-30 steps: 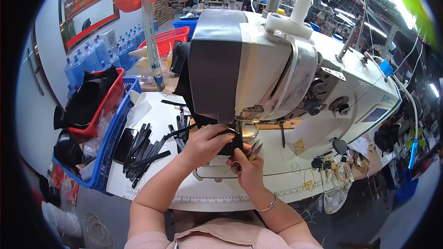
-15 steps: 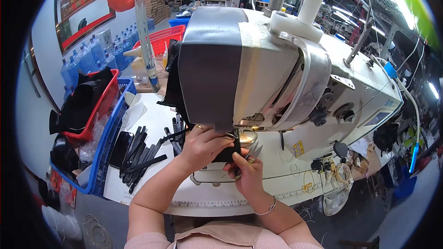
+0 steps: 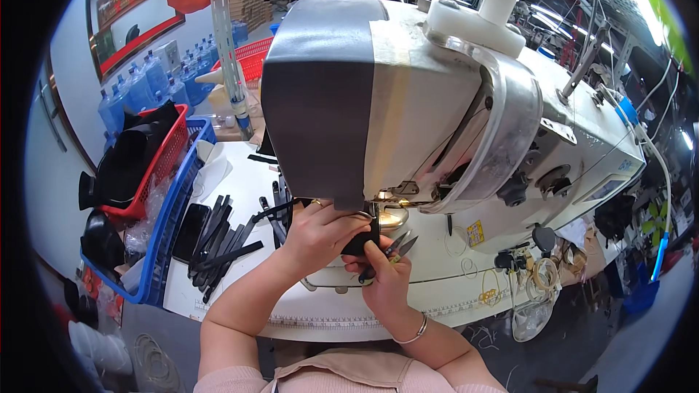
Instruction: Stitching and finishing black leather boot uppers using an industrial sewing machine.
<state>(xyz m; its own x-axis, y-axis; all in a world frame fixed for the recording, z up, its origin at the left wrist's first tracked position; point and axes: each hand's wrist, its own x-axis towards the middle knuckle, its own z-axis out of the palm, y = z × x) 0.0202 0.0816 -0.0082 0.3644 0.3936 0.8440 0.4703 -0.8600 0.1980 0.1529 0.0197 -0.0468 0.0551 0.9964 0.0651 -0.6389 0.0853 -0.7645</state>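
Note:
A large sewing machine with a dark grey end cover fills the middle of the view. Beneath its head, my left hand is closed on a black fabric piece near the needle area. My right hand pinches the near edge of that piece between thumb and fingers. Held in the same right hand is a pair of small thread snips, blades pointing away to the right. The needle and part of the black piece are hidden behind my left fingers and the machine head.
Black strips and a dark phone lie left on the white table. Beyond them stand a blue basket and a red basket holding black items. Thread loops and small tools lie right. A metal post rises behind.
The view has shifted, so the machine head looks larger and further left. My right hand has moved slightly down and left with the snips. Both hands keep hold of the black piece.

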